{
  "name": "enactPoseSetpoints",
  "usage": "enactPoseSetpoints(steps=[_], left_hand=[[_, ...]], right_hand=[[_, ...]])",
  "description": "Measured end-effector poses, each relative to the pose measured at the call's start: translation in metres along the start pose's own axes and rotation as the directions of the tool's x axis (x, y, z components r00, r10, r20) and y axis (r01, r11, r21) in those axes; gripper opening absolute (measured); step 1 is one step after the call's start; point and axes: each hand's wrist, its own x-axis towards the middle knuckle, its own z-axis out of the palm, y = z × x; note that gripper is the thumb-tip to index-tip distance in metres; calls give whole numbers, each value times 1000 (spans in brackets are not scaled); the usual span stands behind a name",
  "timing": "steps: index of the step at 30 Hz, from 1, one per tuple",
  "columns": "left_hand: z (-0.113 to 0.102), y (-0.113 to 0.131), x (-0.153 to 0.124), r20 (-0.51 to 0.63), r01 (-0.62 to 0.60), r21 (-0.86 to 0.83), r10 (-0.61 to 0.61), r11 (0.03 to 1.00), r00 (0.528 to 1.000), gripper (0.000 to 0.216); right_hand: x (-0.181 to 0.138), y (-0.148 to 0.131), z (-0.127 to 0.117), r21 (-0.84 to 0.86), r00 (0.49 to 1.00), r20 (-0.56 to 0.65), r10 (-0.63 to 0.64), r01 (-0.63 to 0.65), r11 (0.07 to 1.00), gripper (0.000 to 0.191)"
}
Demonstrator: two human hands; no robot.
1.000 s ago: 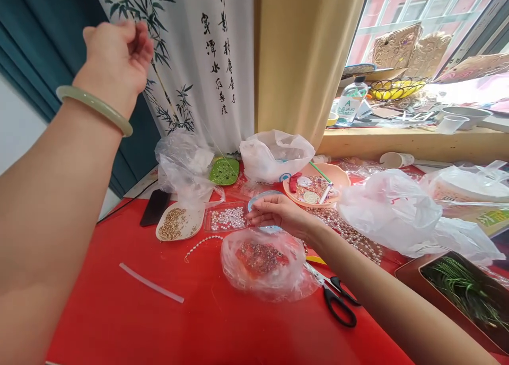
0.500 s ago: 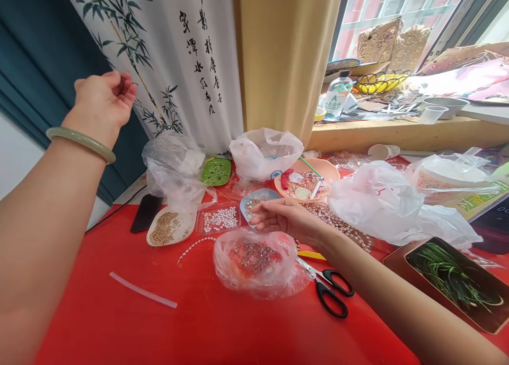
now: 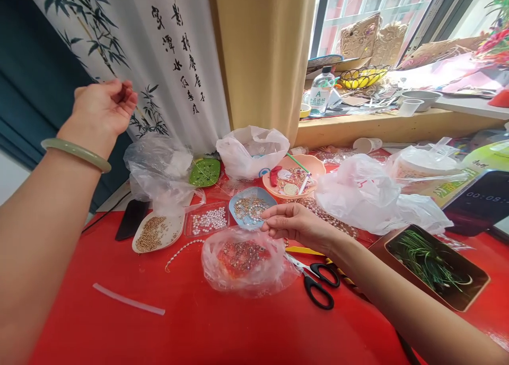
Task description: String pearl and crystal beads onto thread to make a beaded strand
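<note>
High on the left, my left hand [image 3: 105,108] is raised in a pinch, a pale green bangle [image 3: 75,153] at its wrist. Whatever its fingertips hold is too thin or small to see. My right hand [image 3: 294,224] pinches too, just above the clear plastic bag of small beads [image 3: 242,256] and in front of the blue dish of beads [image 3: 238,208]; I cannot make out what it holds. Close by lie a clear tray of pearl beads [image 3: 209,220], a cream dish of gold beads [image 3: 153,233], a short beaded strand [image 3: 177,256] and black-handled scissors [image 3: 318,288].
A pink bowl [image 3: 274,193], green dish [image 3: 204,172] and crumpled plastic bags [image 3: 358,190] line the back. At right stand a phone showing a timer [image 3: 483,201] and a box of green strands [image 3: 429,264]. A translucent strip [image 3: 127,300] lies front left.
The view has turned a little to the right, so the table things sit further left. My right hand has moved slightly right of the blue dish, showing more of it. Both hands stay pinched.
</note>
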Motion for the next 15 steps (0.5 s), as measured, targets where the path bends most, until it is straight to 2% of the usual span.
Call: enactPoseSetpoints(steps=[5, 11, 15], left_hand=[[4, -17, -1, -31, 43, 6, -43, 999, 999, 19], [9, -54, -14, -64, 222, 20, -221, 975, 973, 25], [10, -86, -28, -49, 325, 28, -323, 945, 945, 28]], right_hand=[[-20, 7, -15, -19, 998, -57, -7, 6, 1000, 23], [-49, 17, -32, -126, 972, -222, -74, 47, 991, 22], [-70, 21, -40, -328, 930, -348, -117, -4, 945, 20]])
